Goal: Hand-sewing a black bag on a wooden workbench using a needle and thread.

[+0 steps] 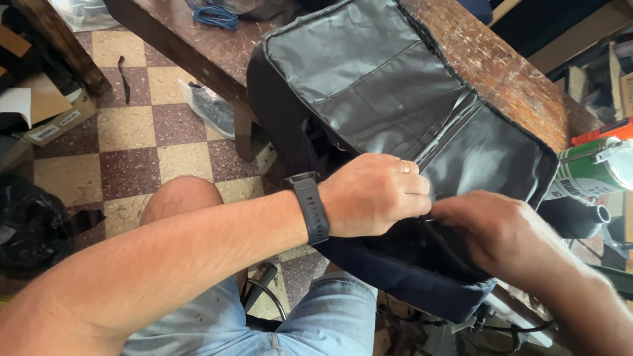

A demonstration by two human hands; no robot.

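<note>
- Nearest to me, the person sits with bare knees in denim shorts, forearms reaching forward; a black watch sits on the left wrist.
- The left hand rests knuckles-up on the bag, fingers curled and pressed together, pinching something small at the bag's inner seam; a ring shows on one finger.
- The right hand meets it from the other side, fingers bent inward and tips touching the same spot; what they pinch is hidden, perhaps a zip pull or thread.
- To my eye, this goes best with both hands kept close, one holding the fabric taut while the other works the small part, with no yanking.
- The black bag lies open on the edge of the worn wooden bench, its lower part hanging over towards the lap, grey lining facing up.
- Just beside the bag on the right stands a green can; farther off, a blue cord lies on the bench, and a clear packet on the chequered floor.
</note>
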